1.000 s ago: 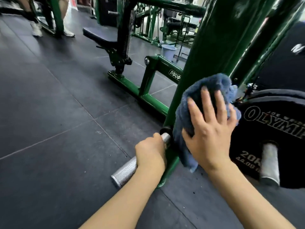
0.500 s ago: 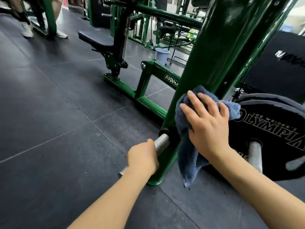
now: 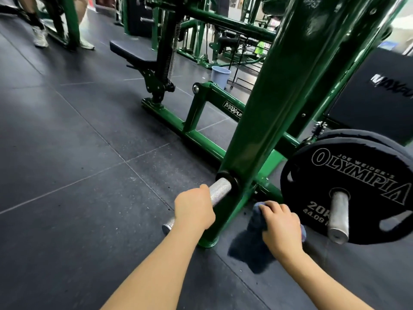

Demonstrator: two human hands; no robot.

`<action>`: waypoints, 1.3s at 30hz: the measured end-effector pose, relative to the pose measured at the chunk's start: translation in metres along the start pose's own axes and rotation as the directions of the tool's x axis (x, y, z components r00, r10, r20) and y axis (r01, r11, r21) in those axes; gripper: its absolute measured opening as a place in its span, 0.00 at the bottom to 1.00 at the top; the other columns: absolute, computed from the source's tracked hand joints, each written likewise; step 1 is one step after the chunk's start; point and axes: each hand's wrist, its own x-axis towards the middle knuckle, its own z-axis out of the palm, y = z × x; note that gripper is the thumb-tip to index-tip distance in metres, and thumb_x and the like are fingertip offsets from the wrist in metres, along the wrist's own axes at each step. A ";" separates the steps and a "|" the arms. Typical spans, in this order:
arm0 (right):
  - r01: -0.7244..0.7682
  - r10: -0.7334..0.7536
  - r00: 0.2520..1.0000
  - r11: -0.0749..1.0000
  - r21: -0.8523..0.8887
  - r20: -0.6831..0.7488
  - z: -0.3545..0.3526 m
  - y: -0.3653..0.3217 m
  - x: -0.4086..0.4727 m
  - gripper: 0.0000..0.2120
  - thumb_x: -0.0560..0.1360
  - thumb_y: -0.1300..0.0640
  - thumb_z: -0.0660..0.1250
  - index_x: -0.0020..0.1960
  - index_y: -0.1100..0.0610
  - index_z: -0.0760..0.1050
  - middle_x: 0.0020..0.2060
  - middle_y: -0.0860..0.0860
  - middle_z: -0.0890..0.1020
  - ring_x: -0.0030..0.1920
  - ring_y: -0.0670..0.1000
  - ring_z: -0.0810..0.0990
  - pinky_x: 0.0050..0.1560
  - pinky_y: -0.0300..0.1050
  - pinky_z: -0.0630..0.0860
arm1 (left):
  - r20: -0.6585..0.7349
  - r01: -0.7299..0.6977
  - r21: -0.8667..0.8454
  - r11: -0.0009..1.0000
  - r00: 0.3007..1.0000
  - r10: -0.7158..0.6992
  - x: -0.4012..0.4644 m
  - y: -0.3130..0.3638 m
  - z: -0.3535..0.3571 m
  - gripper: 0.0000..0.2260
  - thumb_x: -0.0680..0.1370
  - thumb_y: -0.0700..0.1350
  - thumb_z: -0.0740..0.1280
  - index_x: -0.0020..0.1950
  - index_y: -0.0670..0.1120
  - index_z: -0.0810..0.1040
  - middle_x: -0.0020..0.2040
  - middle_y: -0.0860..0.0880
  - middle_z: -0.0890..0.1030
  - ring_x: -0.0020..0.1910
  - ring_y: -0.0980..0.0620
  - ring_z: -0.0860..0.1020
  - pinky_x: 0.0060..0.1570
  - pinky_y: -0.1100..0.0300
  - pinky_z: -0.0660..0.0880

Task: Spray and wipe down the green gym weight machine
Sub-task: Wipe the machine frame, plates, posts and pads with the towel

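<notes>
The green weight machine rises as a thick slanted post (image 3: pixel 274 104) from the black floor, with a low green base rail (image 3: pixel 196 135) running back to the left. A knurled silver peg (image 3: pixel 220 190) sticks out of the post's foot, and my left hand (image 3: pixel 193 210) grips it. Low on the right side of the post, my right hand (image 3: pixel 280 222) holds a dark blue cloth (image 3: pixel 250 247) bunched under curled fingers, its loose end hanging to the floor. No spray bottle shows in this view.
A black 20 kg Olympia plate (image 3: pixel 357 175) hangs on a silver peg just right of my right hand. A black seat pad (image 3: pixel 134 51) and a pale bucket (image 3: pixel 220 76) stand behind. A person's legs (image 3: pixel 40 36) are at the far left.
My right hand has slid the cloth down the post from about mid-height to its foot. The left hand has kept its grip on the silver peg.
</notes>
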 end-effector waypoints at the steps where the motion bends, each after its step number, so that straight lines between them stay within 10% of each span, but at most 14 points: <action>1: -0.023 0.027 0.998 0.997 0.069 -0.056 -0.001 0.005 -0.009 0.29 0.48 0.65 0.74 0.50 0.58 0.81 0.50 0.55 0.82 0.45 0.61 0.79 0.38 0.51 0.75 | 0.001 -0.001 0.006 1.000 1.000 0.001 0.002 0.001 0.001 0.12 0.73 0.45 0.66 0.53 0.47 0.66 0.45 0.49 0.78 0.39 0.48 0.73 0.36 0.58 0.67; 7: 0.096 0.047 0.863 0.962 0.254 -0.504 -0.057 -0.059 0.051 0.26 0.62 0.61 0.65 0.61 0.57 0.78 0.60 0.56 0.77 0.59 0.60 0.71 0.58 0.55 0.67 | -0.010 0.019 0.034 0.999 1.000 -0.019 0.004 0.001 0.002 0.11 0.74 0.46 0.66 0.51 0.47 0.66 0.41 0.50 0.75 0.39 0.46 0.75 0.34 0.58 0.65; 17: 0.073 -0.062 0.976 0.996 0.046 -0.210 -0.031 -0.039 0.044 0.27 0.55 0.61 0.77 0.54 0.61 0.78 0.46 0.58 0.81 0.41 0.62 0.79 0.33 0.50 0.76 | 0.016 0.009 0.016 1.000 1.000 -0.009 0.000 0.001 -0.001 0.11 0.74 0.45 0.66 0.51 0.46 0.66 0.49 0.48 0.79 0.47 0.45 0.79 0.38 0.57 0.67; 22: 0.152 -0.106 0.908 0.985 0.083 -0.406 -0.072 -0.051 0.072 0.21 0.61 0.60 0.68 0.54 0.56 0.78 0.53 0.53 0.80 0.52 0.60 0.76 0.47 0.51 0.72 | 0.033 0.034 0.031 0.999 0.999 -0.035 0.005 0.003 0.000 0.13 0.73 0.46 0.67 0.55 0.47 0.69 0.49 0.48 0.80 0.49 0.45 0.80 0.39 0.57 0.67; 27: 0.220 -0.220 0.973 0.975 -0.001 -0.066 -0.070 -0.087 0.102 0.13 0.68 0.55 0.64 0.53 0.53 0.74 0.50 0.52 0.79 0.52 0.58 0.76 0.45 0.49 0.63 | 0.056 0.039 0.044 0.998 0.998 -0.042 0.005 0.003 0.001 0.13 0.73 0.45 0.66 0.57 0.47 0.72 0.47 0.49 0.80 0.48 0.45 0.80 0.38 0.59 0.68; 34: -0.010 0.048 0.981 0.980 0.197 -0.188 -0.027 -0.063 0.053 0.25 0.60 0.61 0.72 0.57 0.60 0.77 0.53 0.58 0.79 0.47 0.63 0.78 0.37 0.52 0.75 | 0.004 0.042 0.037 0.998 0.999 -0.042 0.000 0.004 -0.003 0.13 0.74 0.46 0.66 0.56 0.46 0.70 0.53 0.46 0.80 0.52 0.44 0.79 0.41 0.57 0.68; 39: -0.334 0.319 0.941 0.820 0.465 0.113 -0.001 -0.051 0.017 0.24 0.68 0.63 0.64 0.64 0.55 0.71 0.59 0.53 0.75 0.58 0.58 0.74 0.49 0.50 0.73 | 0.028 0.034 0.046 0.998 0.999 -0.036 -0.003 0.003 -0.004 0.13 0.74 0.46 0.67 0.55 0.46 0.68 0.50 0.47 0.80 0.48 0.45 0.79 0.38 0.57 0.69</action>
